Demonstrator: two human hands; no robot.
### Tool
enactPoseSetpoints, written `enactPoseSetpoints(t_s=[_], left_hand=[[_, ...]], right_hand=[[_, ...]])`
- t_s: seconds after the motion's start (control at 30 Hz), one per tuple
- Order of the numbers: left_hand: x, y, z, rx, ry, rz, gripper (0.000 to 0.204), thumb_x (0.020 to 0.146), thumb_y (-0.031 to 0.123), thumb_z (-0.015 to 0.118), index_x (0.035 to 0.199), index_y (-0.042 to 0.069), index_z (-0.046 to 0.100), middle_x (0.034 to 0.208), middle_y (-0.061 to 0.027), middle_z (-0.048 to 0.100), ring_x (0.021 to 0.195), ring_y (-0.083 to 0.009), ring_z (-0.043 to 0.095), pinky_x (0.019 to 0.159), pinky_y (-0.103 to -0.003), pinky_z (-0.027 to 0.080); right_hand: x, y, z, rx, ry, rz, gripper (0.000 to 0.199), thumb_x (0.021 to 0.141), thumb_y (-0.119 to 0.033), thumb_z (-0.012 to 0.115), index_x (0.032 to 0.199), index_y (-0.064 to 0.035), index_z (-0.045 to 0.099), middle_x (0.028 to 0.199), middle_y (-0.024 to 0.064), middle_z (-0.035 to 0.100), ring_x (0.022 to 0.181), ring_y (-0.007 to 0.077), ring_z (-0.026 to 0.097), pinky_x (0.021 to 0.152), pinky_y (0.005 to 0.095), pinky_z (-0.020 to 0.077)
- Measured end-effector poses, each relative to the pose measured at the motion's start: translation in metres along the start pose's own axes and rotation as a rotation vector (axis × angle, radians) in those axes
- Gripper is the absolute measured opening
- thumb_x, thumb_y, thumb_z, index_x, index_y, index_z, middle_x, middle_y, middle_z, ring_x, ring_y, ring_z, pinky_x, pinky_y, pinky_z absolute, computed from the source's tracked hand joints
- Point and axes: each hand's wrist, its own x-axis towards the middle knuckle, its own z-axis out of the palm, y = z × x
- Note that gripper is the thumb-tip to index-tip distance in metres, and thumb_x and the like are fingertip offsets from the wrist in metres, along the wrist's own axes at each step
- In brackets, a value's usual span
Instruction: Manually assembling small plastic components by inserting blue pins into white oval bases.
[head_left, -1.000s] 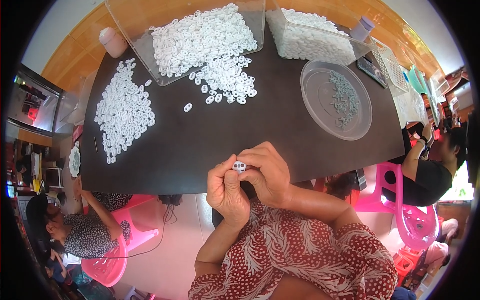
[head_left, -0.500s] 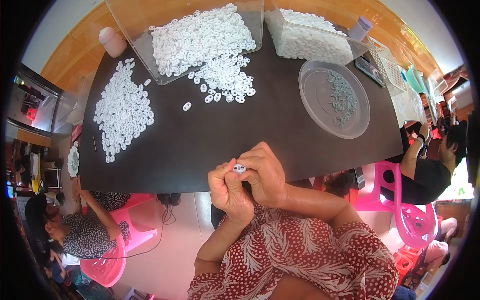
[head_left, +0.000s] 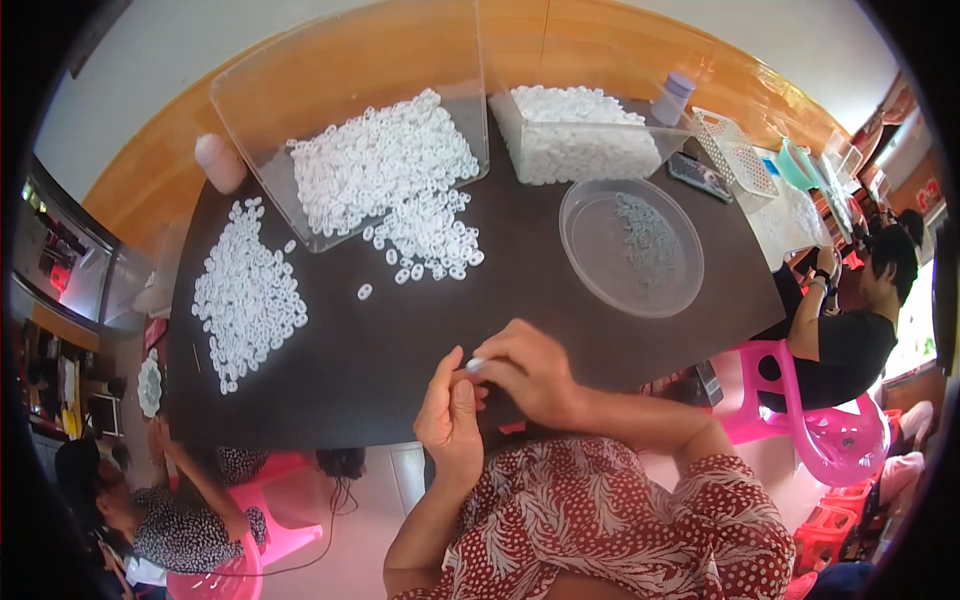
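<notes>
A small white plastic oval piece [head_left: 473, 366] is pinched in the fingertips of my right hand [head_left: 532, 372], above the near edge of the dark table. Beside it is my left hand [head_left: 452, 425], its thumb and index finger raised apart; some of its other fingers curl beneath the piece, partly hidden. Beyond my hands lies a loose pile of white two-holed oval pieces [head_left: 432, 235], spilling from a tipped clear bin [head_left: 350, 242]. To the right, a round clear plastic dish [head_left: 590, 270] holds many small thin grey-green parts [head_left: 645, 235].
Another heap of white ovals [head_left: 248, 300] spreads at the left. At the back stand a second clear bin [head_left: 590, 150], a pink bottle [head_left: 220, 163] and a purple-lidded bottle [head_left: 673, 98]. A phone [head_left: 699, 176] lies near a white basket [head_left: 735, 150]. People sit at both sides.
My hands have loosened from their joint grip on the white oval piece. The left thumb and index finger have parted, while the right fingers keep the piece. The view has tilted up.
</notes>
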Motion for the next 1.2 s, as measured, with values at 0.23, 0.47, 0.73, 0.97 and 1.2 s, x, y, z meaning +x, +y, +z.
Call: enactPoseSetpoints(t_s=[0.23,0.47,0.73,0.97,1.2], left_hand=[[0.055,0.011,-0.049,0.567,0.007,0.313,0.016,0.084,0.002,0.060,0.099,0.001,0.065,0.082,-0.0099,0.064,0.074,-0.0215,0.060,0.068,-0.031,0.047],[0.145,-0.005,-0.041,0.885,-0.068,0.709,0.026,0.078,0.006,0.064,0.104,0.008,0.063,0.095,-0.0082,0.063,0.082,-0.0296,0.054,0.072,-0.039,0.045],[0.191,-0.048,-0.004,1.166,-0.254,0.805,0.030,0.081,0.024,0.064,0.111,0.020,0.061,0.116,-0.0119,0.049,0.100,-0.0327,0.047,0.081,-0.044,0.040],[0.171,-0.044,-0.014,1.127,-0.381,0.757,0.035,0.082,0.022,0.065,0.117,0.019,0.062,0.122,-0.0132,0.051,0.102,-0.0307,0.048,0.084,-0.041,0.041],[0.150,-0.024,-0.028,1.089,-0.430,0.758,0.039,0.078,0.013,0.066,0.117,0.016,0.061,0.119,-0.0123,0.054,0.107,-0.0291,0.049,0.086,-0.043,0.038]], right_hand=[[0.117,0.042,-0.090,-0.455,0.221,-0.129,0.011,0.080,-0.007,0.065,0.089,-0.0016,0.064,0.085,0.0128,0.062,0.076,0.0275,0.058,0.070,0.0355,0.0465],[0.214,0.115,-0.164,-0.931,0.351,-0.153,0.017,0.074,-0.007,0.063,0.091,-0.0053,0.066,0.090,0.0164,0.064,0.088,0.0343,0.057,0.077,0.0429,0.0447],[0.174,0.072,-0.136,-0.842,0.155,-0.314,0.024,0.071,-0.002,0.066,0.094,-0.0012,0.063,0.097,0.0127,0.065,0.093,0.0316,0.056,0.080,0.0398,0.0454],[0.123,0.041,-0.143,-0.758,0.043,-0.362,0.023,0.069,0.006,0.067,0.091,0.0006,0.062,0.096,0.0120,0.065,0.086,0.0294,0.058,0.073,0.0359,0.0481],[0.093,0.057,-0.157,-0.666,0.022,-0.337,0.027,0.065,0.008,0.069,0.090,0.0007,0.061,0.092,0.0125,0.063,0.081,0.0305,0.057,0.067,0.0376,0.0476]])
